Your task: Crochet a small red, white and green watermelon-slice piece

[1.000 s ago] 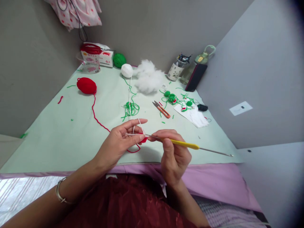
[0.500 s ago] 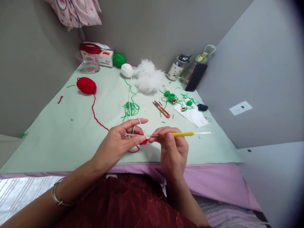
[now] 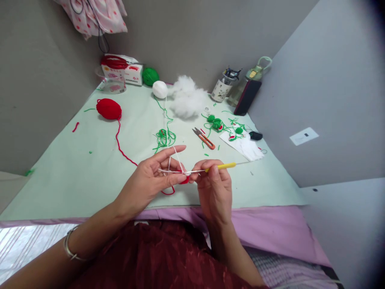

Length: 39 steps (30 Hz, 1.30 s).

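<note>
My left hand point(image 3: 152, 178) pinches a small red crochet piece point(image 3: 184, 180), and white yarn point(image 3: 173, 160) is looped over its raised forefinger. My right hand point(image 3: 212, 188) grips a yellow-handled crochet hook point(image 3: 221, 166), its metal tip lying at the red piece. The white strand runs back to a white yarn ball point(image 3: 159, 89). A red strand trails from the piece across the table to a red yarn ball point(image 3: 108, 108).
On the pale green table point(image 3: 75, 168) lie orange thread snips point(image 3: 204, 138), a green yarn tangle point(image 3: 165, 137), green crochet bits point(image 3: 217, 123), white stuffing point(image 3: 188, 96), a white cloth point(image 3: 245, 146), a green yarn ball point(image 3: 150, 76), a jar point(image 3: 222, 86), a bottle and a dark phone point(image 3: 247, 97).
My right hand has swung the hook's handle up and to the left, so it now points away over the table. The left hand keeps its hold in the same spot.
</note>
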Tool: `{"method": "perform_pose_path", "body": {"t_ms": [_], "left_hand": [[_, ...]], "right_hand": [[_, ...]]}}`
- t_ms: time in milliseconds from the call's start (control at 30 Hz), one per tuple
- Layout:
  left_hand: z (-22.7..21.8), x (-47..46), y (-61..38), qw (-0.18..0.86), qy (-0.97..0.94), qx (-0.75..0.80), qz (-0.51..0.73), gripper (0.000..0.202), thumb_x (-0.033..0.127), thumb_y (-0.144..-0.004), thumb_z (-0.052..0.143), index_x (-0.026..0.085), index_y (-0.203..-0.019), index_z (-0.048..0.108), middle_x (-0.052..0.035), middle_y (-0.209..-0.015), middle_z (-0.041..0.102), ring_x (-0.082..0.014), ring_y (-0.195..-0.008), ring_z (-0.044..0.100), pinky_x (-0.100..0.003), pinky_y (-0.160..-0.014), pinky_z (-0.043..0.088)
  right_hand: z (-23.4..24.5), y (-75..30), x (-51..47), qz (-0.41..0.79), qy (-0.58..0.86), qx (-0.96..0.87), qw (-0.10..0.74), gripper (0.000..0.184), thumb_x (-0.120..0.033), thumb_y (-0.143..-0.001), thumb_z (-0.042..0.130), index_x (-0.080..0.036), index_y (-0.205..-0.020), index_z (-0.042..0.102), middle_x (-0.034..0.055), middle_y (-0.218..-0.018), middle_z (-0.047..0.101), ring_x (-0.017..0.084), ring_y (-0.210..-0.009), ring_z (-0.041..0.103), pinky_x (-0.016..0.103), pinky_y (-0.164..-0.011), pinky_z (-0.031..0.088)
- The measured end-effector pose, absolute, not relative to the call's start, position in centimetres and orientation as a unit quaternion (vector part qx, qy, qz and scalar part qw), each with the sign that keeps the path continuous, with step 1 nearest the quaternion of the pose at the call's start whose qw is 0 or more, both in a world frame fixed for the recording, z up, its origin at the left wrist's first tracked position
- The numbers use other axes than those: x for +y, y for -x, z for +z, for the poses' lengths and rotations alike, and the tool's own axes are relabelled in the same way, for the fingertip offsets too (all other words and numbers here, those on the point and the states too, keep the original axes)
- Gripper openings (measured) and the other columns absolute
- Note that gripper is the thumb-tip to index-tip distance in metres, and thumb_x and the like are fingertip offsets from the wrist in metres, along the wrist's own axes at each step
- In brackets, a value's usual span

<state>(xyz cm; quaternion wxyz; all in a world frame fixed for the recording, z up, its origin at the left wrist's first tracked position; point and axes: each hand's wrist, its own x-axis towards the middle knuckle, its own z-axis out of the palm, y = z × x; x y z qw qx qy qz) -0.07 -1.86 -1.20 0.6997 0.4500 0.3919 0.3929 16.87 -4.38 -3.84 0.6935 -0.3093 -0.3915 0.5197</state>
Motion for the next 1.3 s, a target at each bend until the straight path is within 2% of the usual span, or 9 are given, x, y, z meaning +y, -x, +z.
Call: {"method": "perform_pose_path", "body": {"t_ms": [200, 300, 400, 533, 700, 900, 1000, 1100, 1300], "left_hand": [[-0.9, -2.0, -0.1, 0.704, -0.446, 0.393, 0.389, 0.071, 0.031, -0.08, 0.089, 0.028, -0.146, 0.062, 0.0028, -0.088, 0.068, -0.0122, -0.075, 0.064, -0.022, -0.061, 0.053], [-0.8, -2.1, -0.3, 0.712, -0.437, 0.386, 0.392, 0.08, 0.028, -0.079, 0.09, 0.029, -0.151, 0.056, 0.0037, -0.087, 0.068, -0.0109, -0.073, 0.062, -0.021, -0.061, 0.052], [-0.9, -2.1, -0.4, 0.722, -0.424, 0.373, 0.399, 0.096, 0.021, -0.075, 0.091, 0.029, -0.159, 0.044, 0.0043, -0.085, 0.068, -0.0109, -0.073, 0.061, -0.021, -0.063, 0.051], [-1.2, -2.0, -0.5, 0.732, -0.411, 0.362, 0.406, 0.11, 0.017, -0.073, 0.092, 0.029, -0.165, 0.032, 0.0041, -0.085, 0.069, -0.0116, -0.072, 0.062, -0.021, -0.062, 0.05], [-1.4, -2.1, -0.2, 0.744, -0.414, 0.351, 0.39, 0.1, 0.017, -0.08, 0.087, 0.031, -0.164, 0.034, 0.0033, -0.088, 0.068, -0.0159, -0.082, 0.069, -0.023, -0.064, 0.05], [-1.4, -2.1, 0.0, 0.739, -0.424, 0.344, 0.394, 0.087, 0.022, -0.086, 0.083, 0.027, -0.161, 0.04, 0.0032, -0.088, 0.068, -0.0115, -0.076, 0.061, -0.024, -0.067, 0.05], [-1.4, -2.1, 0.1, 0.738, -0.423, 0.347, 0.396, 0.082, 0.022, -0.087, 0.081, 0.028, -0.159, 0.044, 0.0036, -0.088, 0.067, -0.0115, -0.077, 0.06, -0.023, -0.067, 0.049], [-1.4, -2.2, 0.0, 0.726, -0.429, 0.362, 0.398, 0.08, 0.023, -0.087, 0.081, 0.029, -0.158, 0.045, 0.0035, -0.089, 0.067, -0.0113, -0.075, 0.059, -0.023, -0.066, 0.05], [-0.8, -2.6, -0.2, 0.676, -0.453, 0.399, 0.422, 0.081, 0.028, -0.086, 0.082, 0.024, -0.158, 0.045, 0.0024, -0.088, 0.066, -0.0121, -0.072, 0.058, -0.024, -0.062, 0.052]], "right_hand": [[-4.0, -16.9, -4.6, 0.479, 0.305, -0.45, 0.688, 0.017, -0.035, -0.102, 0.065, -0.024, -0.094, 0.074, 0.0003, -0.083, 0.074, 0.012, -0.068, 0.069, 0.026, -0.066, 0.062], [-4.3, -16.8, -4.8, 0.435, 0.312, -0.497, 0.683, 0.016, -0.031, -0.103, 0.064, -0.026, -0.099, 0.078, 0.0027, -0.093, 0.076, 0.014, -0.084, 0.071, 0.027, -0.074, 0.06], [-4.6, -16.8, -5.0, 0.421, 0.324, -0.511, 0.676, 0.016, -0.029, -0.103, 0.064, -0.028, -0.102, 0.079, 0.0032, -0.098, 0.077, 0.016, -0.096, 0.071, 0.028, -0.08, 0.058], [-4.5, -16.9, -5.0, 0.461, 0.323, -0.478, 0.675, 0.016, -0.032, -0.103, 0.065, -0.029, -0.1, 0.08, 0.0013, -0.098, 0.079, 0.014, -0.086, 0.071, 0.027, -0.077, 0.059], [-3.9, -16.7, -4.8, 0.516, 0.297, -0.412, 0.69, 0.014, -0.034, -0.1, 0.07, -0.027, -0.094, 0.079, 0.0001, -0.09, 0.08, 0.01, -0.069, 0.068, 0.023, -0.069, 0.058], [-3.8, -17.1, -4.6, 0.55, 0.288, -0.403, 0.673, 0.018, -0.037, -0.102, 0.065, -0.025, -0.093, 0.074, -0.0006, -0.086, 0.079, 0.009, -0.064, 0.069, 0.022, -0.067, 0.057], [-3.7, -17.5, -4.7, 0.537, 0.292, -0.432, 0.663, 0.02, -0.036, -0.106, 0.06, -0.025, -0.095, 0.072, -0.0005, -0.089, 0.079, 0.01, -0.067, 0.072, 0.024, -0.069, 0.059], [-3.5, -17.8, -5.1, 0.474, 0.312, -0.492, 0.66, 0.02, -0.03, -0.108, 0.055, -0.025, -0.1, 0.073, 0.0002, -0.095, 0.079, 0.012, -0.072, 0.074, 0.028, -0.072, 0.061], [-3.1, -18.0, -6.0, 0.247, 0.346, -0.651, 0.629, 0.021, -0.021, -0.107, 0.053, -0.025, -0.112, 0.073, 0.0042, -0.098, 0.079, 0.019, -0.091, 0.075, 0.036, -0.079, 0.063]]}}
